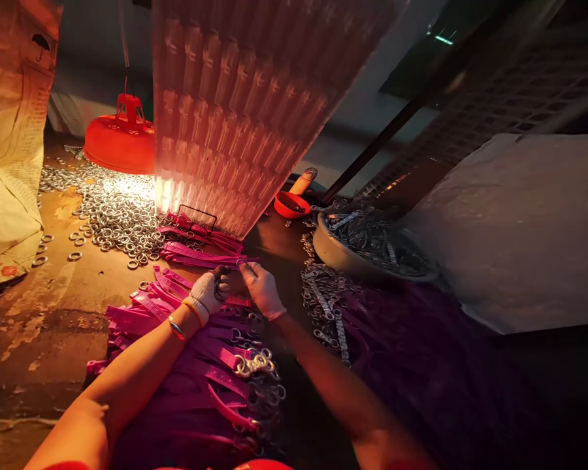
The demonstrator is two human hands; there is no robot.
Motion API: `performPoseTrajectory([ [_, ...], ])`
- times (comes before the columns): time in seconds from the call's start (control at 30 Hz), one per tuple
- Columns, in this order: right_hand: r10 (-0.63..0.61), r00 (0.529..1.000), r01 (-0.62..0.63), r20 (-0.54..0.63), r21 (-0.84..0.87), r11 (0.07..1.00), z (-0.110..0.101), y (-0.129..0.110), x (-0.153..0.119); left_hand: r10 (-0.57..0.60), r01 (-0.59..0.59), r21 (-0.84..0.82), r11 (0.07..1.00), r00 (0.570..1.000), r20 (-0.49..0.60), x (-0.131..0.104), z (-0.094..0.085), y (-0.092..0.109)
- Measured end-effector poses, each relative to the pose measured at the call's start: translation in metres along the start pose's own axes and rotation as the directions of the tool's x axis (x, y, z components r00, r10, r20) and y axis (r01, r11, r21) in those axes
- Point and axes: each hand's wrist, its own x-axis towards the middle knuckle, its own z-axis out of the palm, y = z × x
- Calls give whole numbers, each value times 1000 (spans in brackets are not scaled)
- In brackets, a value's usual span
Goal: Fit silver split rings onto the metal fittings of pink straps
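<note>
My left hand (210, 289), in a pale glove with dark fingertips, has its fingers curled; what they hold is too small and dark to tell. Beside it, my right hand (261, 285), also in a light glove, pinches a small metal ring (240, 262) at the end of a magenta strap (206, 254). A thick pile of magenta straps (176, 365) lies beneath my hands and forearms, with metal rings and clasps (253, 363) along its right side. Loose silver rings (122, 219) are heaped at the left.
A red lamp (120, 140) hangs over the ring heap. A translucent ribbed sheet (235, 111) stands in front. To the right are a small red bowl (292, 205), a basin (343, 256) heaped with metal clasps, and a white sack (529, 228). A paper bag (12, 143) stands at the left.
</note>
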Motion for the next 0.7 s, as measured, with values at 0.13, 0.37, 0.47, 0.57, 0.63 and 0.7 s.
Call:
performPoseTrajectory([
  [0.13, -46, 998, 53, 50, -151, 987, 0, -3, 45, 46, -47, -96, 994, 999, -5, -5, -3, 11],
  [0.37, -129, 960, 202, 247, -297, 933, 32, 7, 81, 63, -62, -56, 996, 998, 13, -3, -1, 15],
  [0.47, -202, 957, 260, 209, -305, 916, 35, 7, 65, 122, -123, 10, 992, 992, 30, -5, 2, 19],
  [0.57, -284, 944, 321, 169, -268, 908, 30, 4, 41, 227, -229, 112, 967, 974, 28, -12, 5, 27],
  [0.63, -321, 935, 348, 148, -220, 911, 25, 3, 25, 315, -314, 201, 928, 949, 29, -17, 6, 34],
  [0.7, -345, 930, 363, 128, -155, 919, 21, 2, 11, 390, -384, 300, 873, 920, 40, -20, 6, 42],
])
